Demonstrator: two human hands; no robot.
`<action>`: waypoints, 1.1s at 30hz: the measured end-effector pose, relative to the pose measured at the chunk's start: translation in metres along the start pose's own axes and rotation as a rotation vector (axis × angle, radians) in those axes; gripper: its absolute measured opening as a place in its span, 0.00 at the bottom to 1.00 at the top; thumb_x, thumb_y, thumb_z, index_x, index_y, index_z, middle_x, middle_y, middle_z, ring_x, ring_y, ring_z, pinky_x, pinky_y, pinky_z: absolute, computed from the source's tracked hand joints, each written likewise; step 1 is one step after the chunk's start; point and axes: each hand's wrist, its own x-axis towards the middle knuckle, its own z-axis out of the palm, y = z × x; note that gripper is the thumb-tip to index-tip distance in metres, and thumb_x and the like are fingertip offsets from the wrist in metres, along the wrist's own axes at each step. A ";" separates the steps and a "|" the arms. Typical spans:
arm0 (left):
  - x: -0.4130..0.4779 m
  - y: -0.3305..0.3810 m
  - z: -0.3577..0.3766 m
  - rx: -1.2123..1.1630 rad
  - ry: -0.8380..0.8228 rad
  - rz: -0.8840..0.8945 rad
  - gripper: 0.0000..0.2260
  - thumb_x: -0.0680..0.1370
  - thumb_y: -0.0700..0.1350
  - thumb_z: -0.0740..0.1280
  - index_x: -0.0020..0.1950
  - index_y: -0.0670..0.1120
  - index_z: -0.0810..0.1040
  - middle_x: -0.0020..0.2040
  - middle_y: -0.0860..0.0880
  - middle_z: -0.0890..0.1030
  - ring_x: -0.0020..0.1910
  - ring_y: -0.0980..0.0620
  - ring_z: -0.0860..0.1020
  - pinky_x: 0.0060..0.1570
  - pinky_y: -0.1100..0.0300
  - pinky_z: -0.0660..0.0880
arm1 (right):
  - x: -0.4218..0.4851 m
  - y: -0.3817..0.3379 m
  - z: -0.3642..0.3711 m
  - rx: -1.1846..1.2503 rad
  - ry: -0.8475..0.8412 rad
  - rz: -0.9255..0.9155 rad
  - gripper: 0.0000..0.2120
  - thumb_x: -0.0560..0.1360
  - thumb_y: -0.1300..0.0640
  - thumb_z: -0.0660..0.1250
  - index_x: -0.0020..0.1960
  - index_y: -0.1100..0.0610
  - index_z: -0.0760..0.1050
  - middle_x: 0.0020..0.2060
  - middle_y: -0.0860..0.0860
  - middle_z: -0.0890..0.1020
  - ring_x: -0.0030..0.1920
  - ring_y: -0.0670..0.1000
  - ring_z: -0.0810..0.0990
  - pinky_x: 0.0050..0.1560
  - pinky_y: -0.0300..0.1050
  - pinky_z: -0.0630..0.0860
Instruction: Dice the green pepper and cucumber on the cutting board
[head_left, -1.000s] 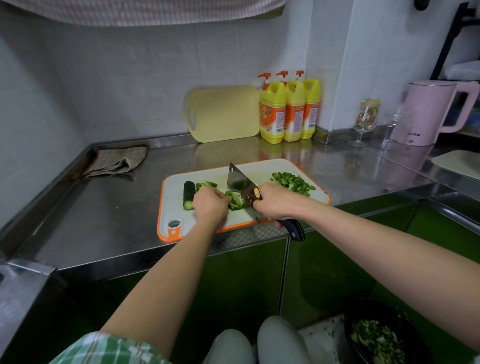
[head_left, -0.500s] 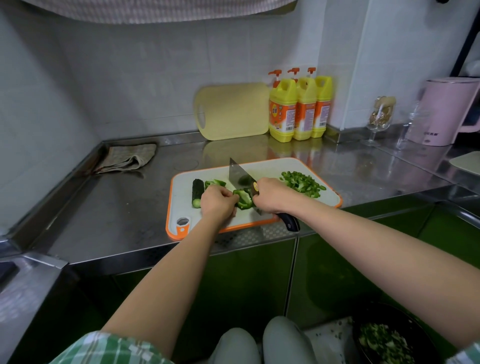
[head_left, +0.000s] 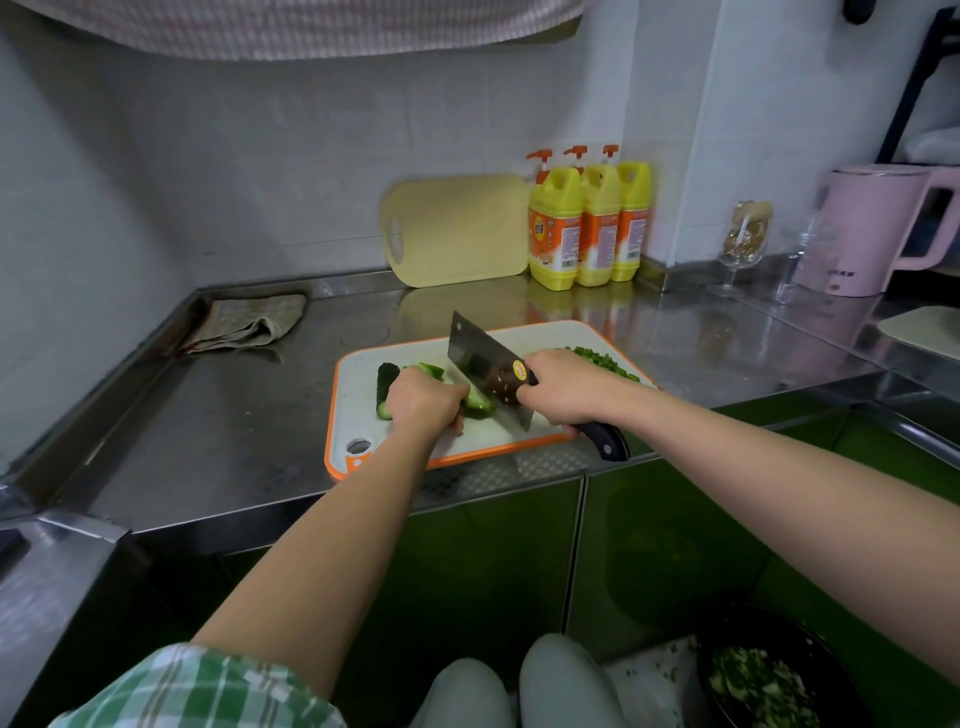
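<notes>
Now right hand (head_left: 563, 387) grips cleaver (head_left: 475, 358), left hand (head_left: 423, 400) pepper (head_left: 479, 405).

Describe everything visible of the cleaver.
The cleaver has a broad rectangular steel blade with a small hole at its far top corner, a dark patch bearing a round yellow sticker, and a black handle. The right hand grips the handle; its butt sticks out. The blade tilts, edge down over the cutting board, beside the green pepper piece under the left hand.

your bench (head_left: 234, 415) is smooth steel, shiny enough to mirror the glossy yellow plastic bottles (head_left: 587, 228) at its back edge. the cutting board (head_left: 358, 410) looks matt white plastic; the cleaver (head_left: 480, 366) blade is polished metal; the rag (head_left: 249, 322) is coarse cloth.
</notes>
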 end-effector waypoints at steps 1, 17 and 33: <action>0.000 0.001 0.000 -0.006 -0.002 0.002 0.17 0.76 0.48 0.66 0.28 0.46 0.72 0.15 0.53 0.71 0.19 0.60 0.73 0.29 0.62 0.68 | -0.003 0.000 -0.001 -0.021 -0.017 -0.004 0.06 0.78 0.61 0.56 0.45 0.61 0.70 0.32 0.57 0.76 0.24 0.53 0.76 0.21 0.36 0.68; 0.009 0.000 0.018 -0.258 -0.056 -0.061 0.14 0.75 0.47 0.72 0.32 0.43 0.80 0.27 0.44 0.82 0.31 0.48 0.83 0.50 0.53 0.81 | -0.001 0.007 -0.002 -0.058 -0.031 -0.014 0.08 0.80 0.60 0.57 0.43 0.61 0.67 0.32 0.56 0.75 0.23 0.52 0.75 0.18 0.35 0.65; 0.010 0.008 0.019 -0.312 -0.094 -0.119 0.11 0.76 0.39 0.70 0.33 0.43 0.76 0.19 0.52 0.76 0.36 0.44 0.84 0.49 0.51 0.82 | 0.014 0.013 0.004 0.119 -0.092 0.006 0.13 0.77 0.64 0.57 0.34 0.58 0.65 0.12 0.48 0.68 0.15 0.47 0.68 0.23 0.36 0.66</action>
